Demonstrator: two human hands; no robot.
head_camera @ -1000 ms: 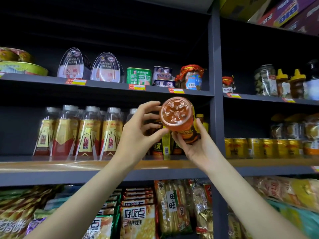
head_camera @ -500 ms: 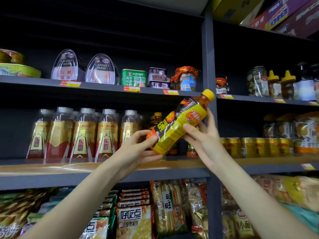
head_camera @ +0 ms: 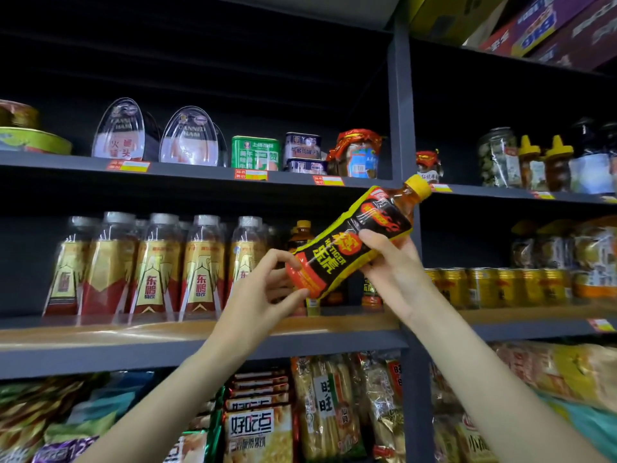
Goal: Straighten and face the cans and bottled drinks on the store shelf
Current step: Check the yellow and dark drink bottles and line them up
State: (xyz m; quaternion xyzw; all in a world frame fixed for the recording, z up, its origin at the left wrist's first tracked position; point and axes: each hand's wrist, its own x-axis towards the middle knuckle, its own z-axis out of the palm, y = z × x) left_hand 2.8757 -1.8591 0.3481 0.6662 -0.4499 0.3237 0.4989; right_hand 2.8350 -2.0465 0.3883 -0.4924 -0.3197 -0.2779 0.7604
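A yellow-capped energy drink bottle (head_camera: 354, 242) with a black, yellow and orange label is held tilted in front of the middle shelf (head_camera: 140, 332), cap up to the right. My left hand (head_camera: 263, 295) pinches its bottom end. My right hand (head_camera: 390, 265) grips its middle from the right. Behind it on the shelf stand more bottles of the same drink (head_camera: 302, 233), partly hidden. To the left stands a row of clear gold-and-red labelled bottles (head_camera: 157, 265). Gold cans (head_camera: 490, 285) line the right bay.
The upper shelf (head_camera: 200, 172) carries canned ham tins, small cans and jars. A dark upright post (head_camera: 400, 105) divides the two bays. Snack packets (head_camera: 260, 426) fill the shelf below. Jars and squeeze bottles (head_camera: 534, 162) stand upper right; cardboard boxes sit on top.
The bottle first pointed its base at me; it swung to a tilted side-on pose, then turned about its axis so the label front shows. The view moved closer and left.
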